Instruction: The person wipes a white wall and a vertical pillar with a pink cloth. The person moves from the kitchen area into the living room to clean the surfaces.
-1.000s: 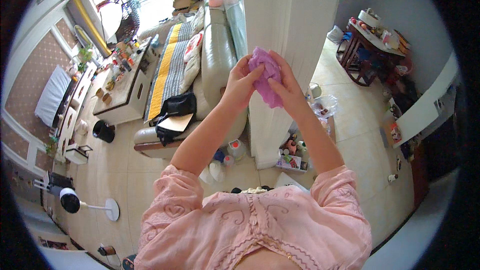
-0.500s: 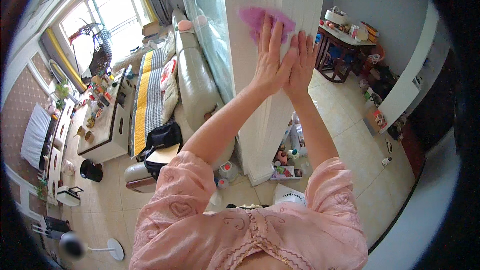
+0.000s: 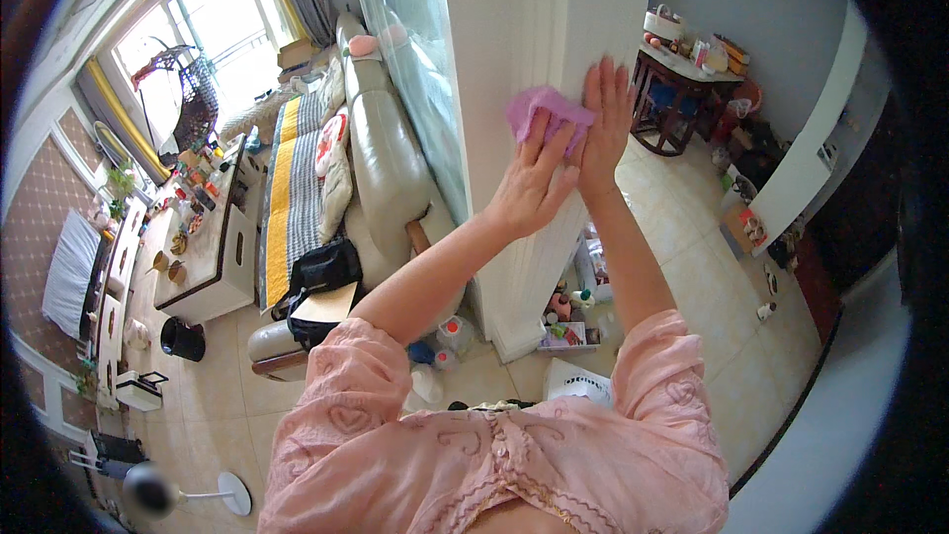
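A purple cloth [image 3: 531, 111] lies bunched against the front face of a white pillar [image 3: 509, 10]. My left hand [image 3: 537, 186] presses on the cloth, its fingers spread over the folds and holding it to the surface. Just to its right, my right hand [image 3: 605, 129] rests flat along the pillar's right-hand edge. The fingers of that hand are stretched upward, and nothing shows in them. The cloth's right side lies close to the right hand.
A pale green curtain [image 3: 420, 49] hangs left of the pillar, beside a sofa [image 3: 381, 138]. At the pillar's foot are a box of bottles [image 3: 568, 334], plastic jugs [image 3: 453, 333] and a white bag [image 3: 578, 383]. A dark wooden table [image 3: 682, 69] stands at the right back.
My left hand and the cloth have moved down the pillar; the cloth is more bunched now. My right hand has shifted slightly down and stays on the pillar's edge.
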Motion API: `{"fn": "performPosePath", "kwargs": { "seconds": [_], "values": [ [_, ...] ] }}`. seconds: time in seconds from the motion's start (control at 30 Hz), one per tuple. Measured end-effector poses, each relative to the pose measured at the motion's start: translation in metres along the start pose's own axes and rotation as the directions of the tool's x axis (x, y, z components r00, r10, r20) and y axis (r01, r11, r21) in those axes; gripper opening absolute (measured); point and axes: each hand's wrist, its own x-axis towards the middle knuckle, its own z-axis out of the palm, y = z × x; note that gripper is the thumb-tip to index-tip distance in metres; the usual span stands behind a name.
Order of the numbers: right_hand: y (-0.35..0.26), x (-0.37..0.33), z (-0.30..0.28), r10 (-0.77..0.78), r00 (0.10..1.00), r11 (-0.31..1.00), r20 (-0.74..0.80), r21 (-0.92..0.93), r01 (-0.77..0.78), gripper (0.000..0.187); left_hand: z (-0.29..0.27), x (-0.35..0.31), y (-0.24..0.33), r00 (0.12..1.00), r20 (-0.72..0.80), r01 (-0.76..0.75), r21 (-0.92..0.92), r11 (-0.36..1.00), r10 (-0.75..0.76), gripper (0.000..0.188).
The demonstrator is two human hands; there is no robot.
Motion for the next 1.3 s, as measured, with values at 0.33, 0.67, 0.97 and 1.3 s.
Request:
{"fn": "performPosePath", "kwargs": {
  "seconds": [0.33, 0.67, 0.97, 1.3],
  "values": [
    [-0.004, -0.002, -0.001, -0.029, 0.999, 0.999, 0.021, -0.026, 0.03, 0.05, -0.042, 0.116, 0.031, 0.969, -0.195, -0.145, 0.051, 0.988, 0.153, 0.053],
    [-0.004, -0.002, -0.007, 0.047, 0.997, 0.984, -0.055, 0.173, -0.037, 0.053, -0.018, 0.05, 0.013, 0.991, -0.074, -0.111, 0.05, 0.993, 0.114, 0.05],
    [-0.001, 0.001, -0.015, 0.03, 0.999, 0.962, -0.011, 0.272, -0.026, 0.052, -0.001, -0.006, 0.009, 0.999, 0.043, -0.021, 0.113, 0.993, 0.017, 0.048],
    [-0.047, 0.022, -0.029, -0.079, 0.985, 0.97, 0.155, 0.24, 0.04, 0.055, -0.029, 0.047, 0.015, 0.96, 0.058, -0.262, 0.527, 0.809, 0.274, 0.05]
  ]
}}
